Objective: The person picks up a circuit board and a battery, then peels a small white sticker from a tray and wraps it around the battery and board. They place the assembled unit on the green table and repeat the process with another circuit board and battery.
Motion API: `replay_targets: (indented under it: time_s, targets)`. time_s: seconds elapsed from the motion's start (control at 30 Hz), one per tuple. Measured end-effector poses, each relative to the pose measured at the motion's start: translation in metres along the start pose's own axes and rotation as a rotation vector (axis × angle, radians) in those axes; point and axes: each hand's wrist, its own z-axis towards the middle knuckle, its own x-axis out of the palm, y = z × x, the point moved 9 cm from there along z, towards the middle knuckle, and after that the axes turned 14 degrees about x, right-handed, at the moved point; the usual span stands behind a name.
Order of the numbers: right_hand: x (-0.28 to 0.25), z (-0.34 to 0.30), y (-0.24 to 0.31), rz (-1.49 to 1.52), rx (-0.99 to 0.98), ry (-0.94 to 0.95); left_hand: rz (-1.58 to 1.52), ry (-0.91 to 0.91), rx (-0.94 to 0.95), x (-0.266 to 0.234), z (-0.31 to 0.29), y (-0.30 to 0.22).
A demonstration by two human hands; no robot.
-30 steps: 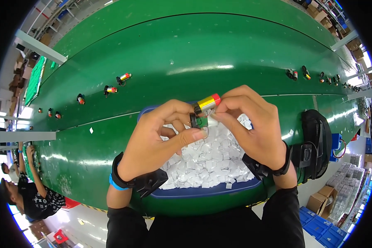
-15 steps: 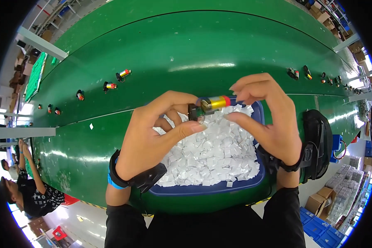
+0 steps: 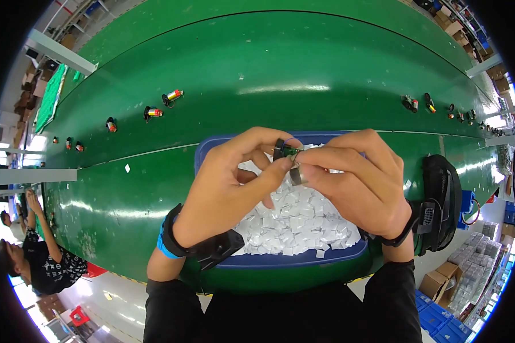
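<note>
Between both hands, over the tray, is a small electronic assembly with a black round end (image 3: 279,150), a green circuit board (image 3: 292,151) and thin wires. My left hand (image 3: 220,186) pinches the black end between thumb and fingers. My right hand (image 3: 363,180) is closed round the assembly's battery-like cylinder, whose silvery end (image 3: 296,175) shows beside the thumb. The rest of the cylinder is mostly hidden by the fingers. Below lies a blue tray (image 3: 202,153) full of small white square pieces (image 3: 294,228).
Similar assemblies lie on the green table (image 3: 257,63), among them one at the far left (image 3: 172,98) and another at the far right (image 3: 409,103). A black pouch (image 3: 440,203) rests right of the tray. At far left a co-worker (image 3: 46,260) reaches over the table.
My right hand has moved left and closed on the cylinder, which lay bare before. The cylinder has tilted down beside the board. My left hand still holds the black end.
</note>
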Motion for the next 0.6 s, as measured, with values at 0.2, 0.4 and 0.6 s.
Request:
replay_targets:
  time_s: [0.2, 0.4, 0.6]
  targets:
    - [-0.006, 0.002, 0.011, -0.170, 0.003, -0.029, -0.138, 0.055, 0.032, 0.007, 0.001, 0.011]
    - [-0.013, 0.004, -0.003, -0.044, 0.256, 0.073, -0.032, 0.011, 0.108, 0.012, 0.001, -0.015]
    - [-0.021, 0.004, -0.014, 0.080, 0.348, 0.031, 0.321, -0.030, 0.448, 0.014, -0.004, -0.043]
